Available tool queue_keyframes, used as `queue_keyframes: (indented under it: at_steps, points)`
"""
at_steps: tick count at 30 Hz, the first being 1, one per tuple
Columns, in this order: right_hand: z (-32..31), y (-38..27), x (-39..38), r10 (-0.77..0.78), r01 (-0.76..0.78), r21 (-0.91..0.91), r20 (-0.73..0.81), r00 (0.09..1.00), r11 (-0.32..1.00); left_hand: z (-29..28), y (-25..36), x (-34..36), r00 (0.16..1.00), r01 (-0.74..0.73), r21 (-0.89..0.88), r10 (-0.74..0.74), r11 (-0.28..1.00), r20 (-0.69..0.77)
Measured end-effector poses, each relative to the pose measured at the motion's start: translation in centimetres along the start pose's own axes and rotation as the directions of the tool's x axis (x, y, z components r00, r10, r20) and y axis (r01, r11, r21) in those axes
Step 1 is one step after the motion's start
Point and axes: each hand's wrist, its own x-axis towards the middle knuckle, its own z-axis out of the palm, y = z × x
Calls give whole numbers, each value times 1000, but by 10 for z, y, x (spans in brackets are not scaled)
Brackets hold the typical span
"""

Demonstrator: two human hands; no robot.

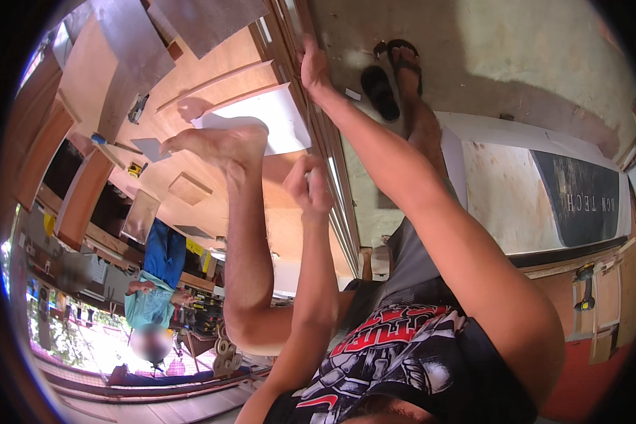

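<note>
white flat-faced rectangular sheet: lying on the pale plywood work surface, with the bare left foot across its lower edge. left hand: just below the sheet, fingers curled into a loose fist; whether anything is pinched inside cannot be told. right hand: just beyond the sheet's upper right corner, fingers bent in at the long brown strips beside the sheet (contact there cannot be confirmed). the hands are apart from each other. a thin grey rectangular plate lies left of the sheet, near the toes; a yellow-and-black tape measure is further left. a black open-heeled sandal stands right of the sheet, on the grey concrete floor. a co-worker in a teal shirt is well below and left of the sheet.
</note>
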Motion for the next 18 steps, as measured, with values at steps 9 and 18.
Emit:
queue_keyframes:
  at_steps: [9, 18]
  points:
    - [-145, 49, 1, -268, 185, -725, 0, 963, 663, 15, -16, -40, 901, 321, 87, -333, 943, 279]
    - [-77, -95, -170, -334, 912, -218, 938, 97, -346, 57, -43, -111, 741, 648, 82, -651, 758, 165]
